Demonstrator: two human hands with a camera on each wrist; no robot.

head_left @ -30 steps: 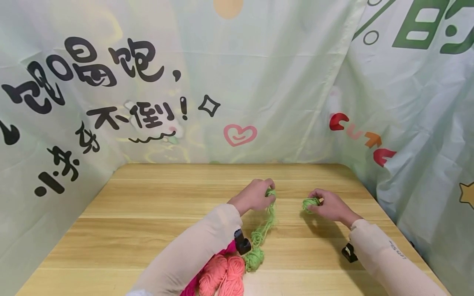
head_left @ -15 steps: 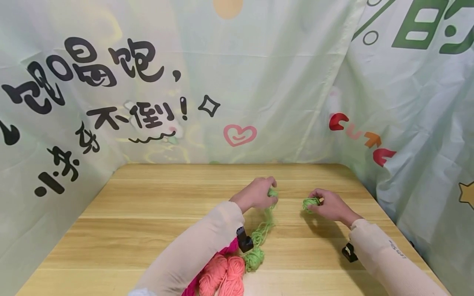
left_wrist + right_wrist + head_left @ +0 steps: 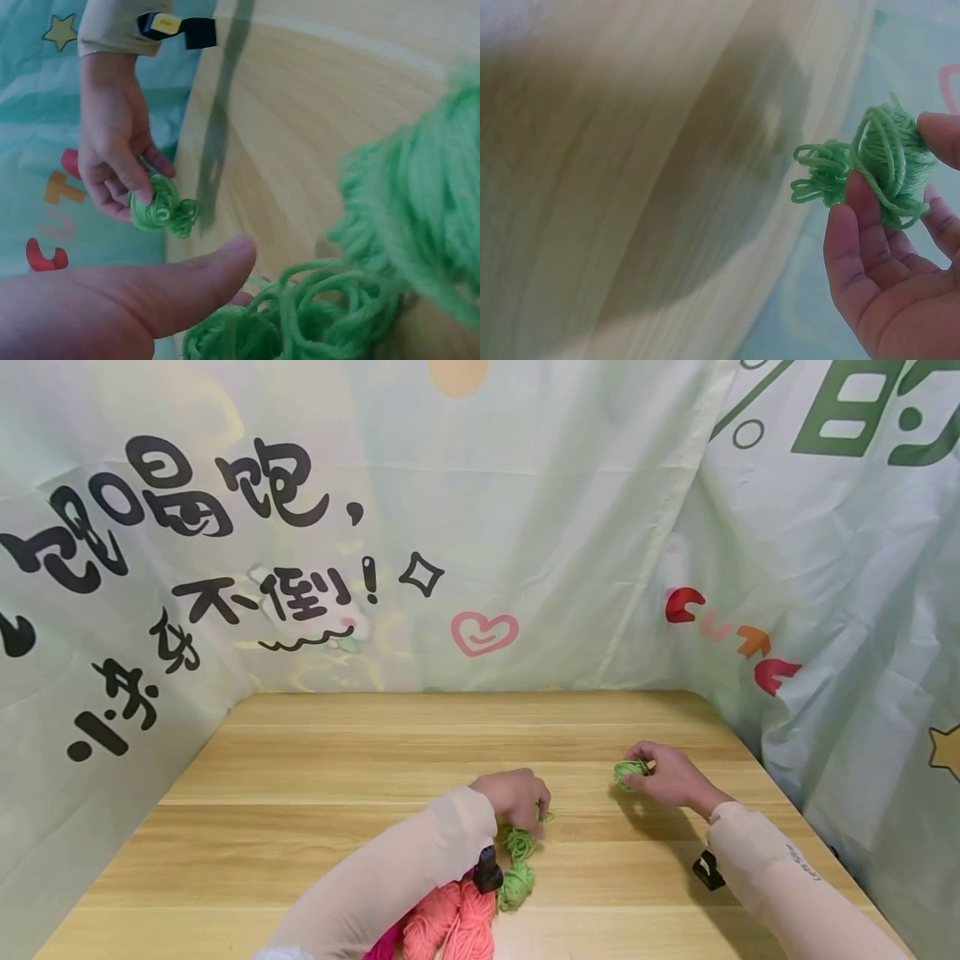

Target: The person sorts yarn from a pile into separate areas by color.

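In the head view my left hand [image 3: 513,797] is low over the middle of the table, fingers curled round loose green yarn [image 3: 543,814]. The left wrist view has its thumb [image 3: 202,289] beside loops of that yarn [image 3: 300,315]; the fingers are mostly hidden. Just below the hand lie a small green tangle [image 3: 521,843] and a rounder green yarn bundle [image 3: 516,885]. Off to the right, my right hand [image 3: 671,777] holds a small green yarn ball [image 3: 630,773] above the table. Up close, thumb and fingertips grip the ball [image 3: 892,165], with short loops sticking out on one side.
Two coral yarn skeins [image 3: 477,922] lie at the table's front, partly under the left forearm. Magenta yarn [image 3: 384,943] shows beside them. Printed cloth [image 3: 562,568] hangs behind and on both sides of the wooden table [image 3: 337,760].
My left hand has come down and nearer, toward the green bundles, and the yarn stretch hanging below it has shortened. The right hand with its ball has stayed in place.
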